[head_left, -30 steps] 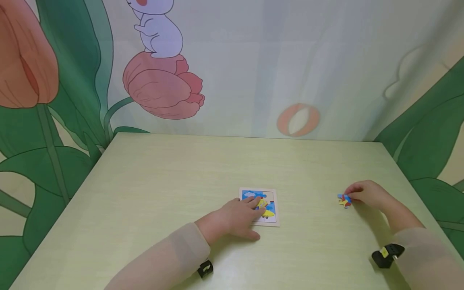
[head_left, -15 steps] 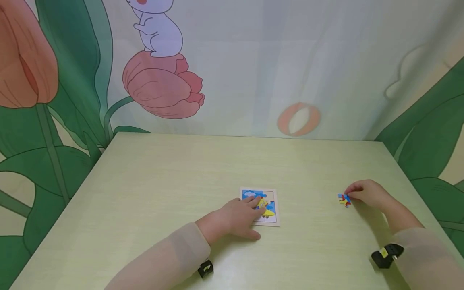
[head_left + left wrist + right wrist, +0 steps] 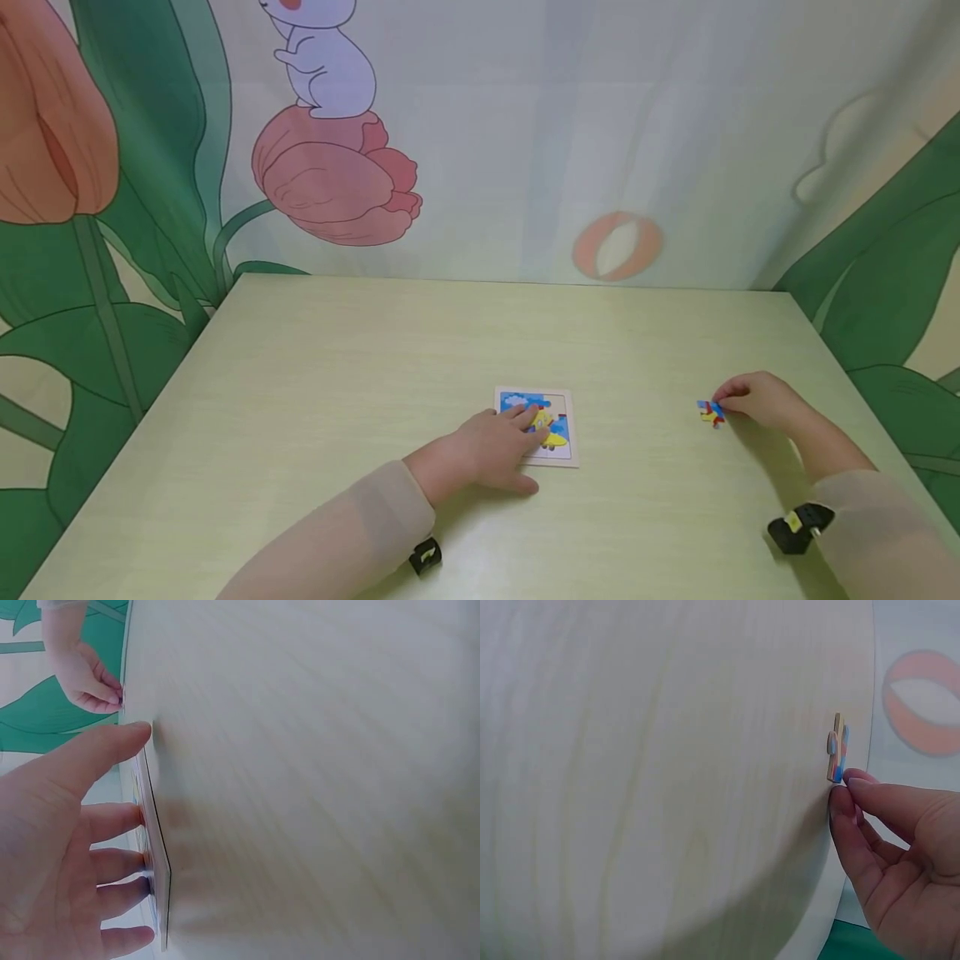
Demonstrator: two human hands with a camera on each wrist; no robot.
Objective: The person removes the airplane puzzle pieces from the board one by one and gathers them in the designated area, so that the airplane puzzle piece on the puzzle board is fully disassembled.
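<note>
In the head view, a small square jigsaw puzzle board [image 3: 573, 433] with a pale wooden rim lies on the table. It shows a blue and yellow picture with a bare gap at the upper right. My left hand [image 3: 495, 454] rests on its left part with fingers spread, covering some of the picture; the thumb lies off the near edge. To the right, my right hand [image 3: 765, 404] pinches a blue, red and yellow jigsaw piece [image 3: 708, 412] by one edge between thumb and fingertips. The right wrist view shows this piece [image 3: 838, 750] edge-on, close to the tabletop.
The pale wood-grain table [image 3: 337, 358] ends at the back against a printed curtain [image 3: 480, 150] with flowers and a rabbit. Black devices [image 3: 801, 529] are worn at both wrists. Bare tabletop lies between the board and my right hand.
The jigsaw piece in my right hand has tilted very slightly. Both hands and the board stay in place.
</note>
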